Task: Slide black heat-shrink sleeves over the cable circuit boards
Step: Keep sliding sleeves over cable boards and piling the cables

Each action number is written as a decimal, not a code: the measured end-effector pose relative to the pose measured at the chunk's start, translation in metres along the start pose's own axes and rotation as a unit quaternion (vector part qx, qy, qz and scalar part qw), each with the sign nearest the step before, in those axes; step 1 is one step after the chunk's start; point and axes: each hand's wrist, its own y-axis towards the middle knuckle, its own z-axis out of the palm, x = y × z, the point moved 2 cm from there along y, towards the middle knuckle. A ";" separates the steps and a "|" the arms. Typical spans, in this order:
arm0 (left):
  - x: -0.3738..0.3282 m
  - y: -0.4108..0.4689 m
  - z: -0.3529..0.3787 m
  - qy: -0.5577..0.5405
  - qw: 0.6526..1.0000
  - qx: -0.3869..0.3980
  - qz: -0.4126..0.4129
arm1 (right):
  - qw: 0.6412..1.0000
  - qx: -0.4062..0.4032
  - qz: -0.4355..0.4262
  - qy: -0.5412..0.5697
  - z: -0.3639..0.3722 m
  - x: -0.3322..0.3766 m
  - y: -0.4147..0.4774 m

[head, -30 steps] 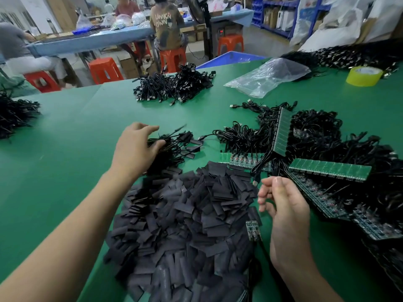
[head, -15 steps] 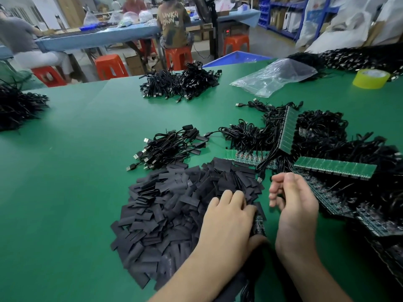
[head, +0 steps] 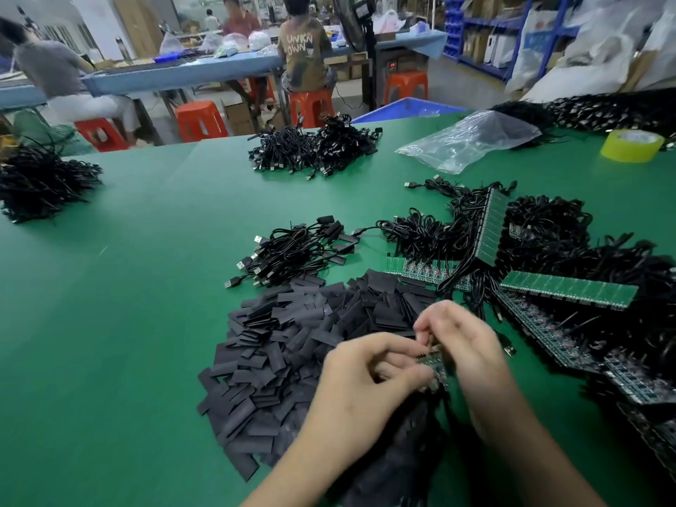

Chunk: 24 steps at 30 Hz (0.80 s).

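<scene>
Left hand (head: 365,382): fingers curled, pinching board (head: 438,368) | right hand (head: 472,356): pinching board's far end (blurred) | both above sleeves (head: 292,342) on table (head: 128,323).

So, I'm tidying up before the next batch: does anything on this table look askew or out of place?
One green board panel stands tilted on edge among the black cables, while another panel lies flat. Nothing else stands out.
</scene>
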 end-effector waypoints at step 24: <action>0.023 -0.004 -0.044 -0.176 0.984 0.023 -0.025 | 0.969 0.190 0.122 0.102 0.028 -0.005 -0.016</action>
